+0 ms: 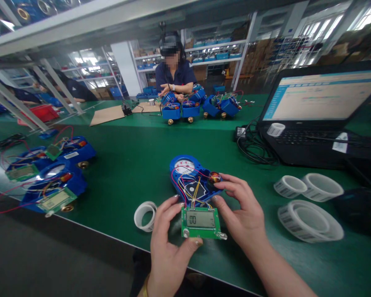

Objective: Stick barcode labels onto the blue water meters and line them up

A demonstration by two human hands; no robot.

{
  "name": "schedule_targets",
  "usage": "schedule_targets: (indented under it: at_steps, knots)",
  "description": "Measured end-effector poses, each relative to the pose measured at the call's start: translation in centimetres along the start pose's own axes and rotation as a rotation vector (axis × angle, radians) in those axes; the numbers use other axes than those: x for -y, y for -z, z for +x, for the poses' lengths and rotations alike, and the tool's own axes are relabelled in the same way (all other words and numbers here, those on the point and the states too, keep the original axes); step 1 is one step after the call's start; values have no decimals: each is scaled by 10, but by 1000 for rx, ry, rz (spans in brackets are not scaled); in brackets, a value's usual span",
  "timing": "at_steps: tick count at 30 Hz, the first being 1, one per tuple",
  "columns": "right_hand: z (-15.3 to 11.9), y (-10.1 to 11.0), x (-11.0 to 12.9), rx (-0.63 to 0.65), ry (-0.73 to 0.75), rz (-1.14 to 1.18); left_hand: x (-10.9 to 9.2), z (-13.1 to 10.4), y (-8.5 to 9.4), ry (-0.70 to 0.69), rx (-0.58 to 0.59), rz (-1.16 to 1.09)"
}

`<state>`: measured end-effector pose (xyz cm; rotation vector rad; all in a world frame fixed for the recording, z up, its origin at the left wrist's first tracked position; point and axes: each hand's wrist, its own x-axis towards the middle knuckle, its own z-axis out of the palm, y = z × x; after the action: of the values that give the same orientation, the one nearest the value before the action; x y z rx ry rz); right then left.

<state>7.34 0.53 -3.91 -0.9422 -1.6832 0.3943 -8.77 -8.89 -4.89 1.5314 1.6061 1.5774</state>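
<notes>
A blue meter housing (179,175) with a round dial and several coloured wires lies on the green table in front of me. Its wires run to a green circuit board (200,236) whose small display shows "00". My left hand (170,243) holds the board by its left side, thumb beneath and fingers along the upper left edge. My right hand (243,206) grips the right side of the housing, its fingers beside a round part with a copper-coloured coil (214,177) and its thumb near the lower right edge. The housing's underside is hidden.
Several label rolls (311,220) lie at the right, another roll (145,216) beside my left hand. A laptop (315,136) with cables stands at the back right. More wired blue housings (54,181) sit at the left and across the table (190,110), where a person (176,74) works.
</notes>
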Motion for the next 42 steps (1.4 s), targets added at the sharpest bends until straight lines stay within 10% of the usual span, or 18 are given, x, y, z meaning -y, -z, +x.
schedule_targets:
  at_steps: [35,42]
  knots:
    - [3,0,5,-18,-28,7,1,2,0,-22,-4,11]
    - [-9,-5,-6,145,-39,47,6,-3,0,-128,-12,170]
